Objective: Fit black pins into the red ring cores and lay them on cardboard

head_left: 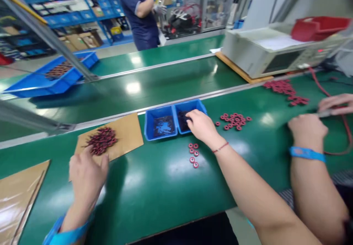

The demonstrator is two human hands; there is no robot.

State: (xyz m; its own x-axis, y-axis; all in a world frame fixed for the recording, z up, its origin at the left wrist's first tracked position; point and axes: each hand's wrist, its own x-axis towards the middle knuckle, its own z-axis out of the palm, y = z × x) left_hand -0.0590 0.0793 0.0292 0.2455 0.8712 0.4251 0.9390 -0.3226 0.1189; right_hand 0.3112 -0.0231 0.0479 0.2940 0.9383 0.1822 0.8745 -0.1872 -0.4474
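My left hand (87, 169) is at the near edge of a pile of dark red, ring-like parts with dark ends (102, 140), on a brown cardboard sheet (128, 133). Its thumb stands apart from the fingers, and I see nothing held. Over the right compartment of a blue bin (202, 107) is my right hand (202, 125), fingers bent together among thin black pieces (182, 122). Whatever its fingertips pinch is too small to make out. The left blue bin (149, 127) holds a thin layer of similar black pieces. Several red rings (196, 153) lie just below my right hand.
More red rings (234, 121) lie to the right, and a larger heap (281, 89) sits before a bench instrument (264, 50). A co-worker's hand (309, 129) works at far right. A metal post (63, 50) slants up at left, by a blue tray (49, 85).
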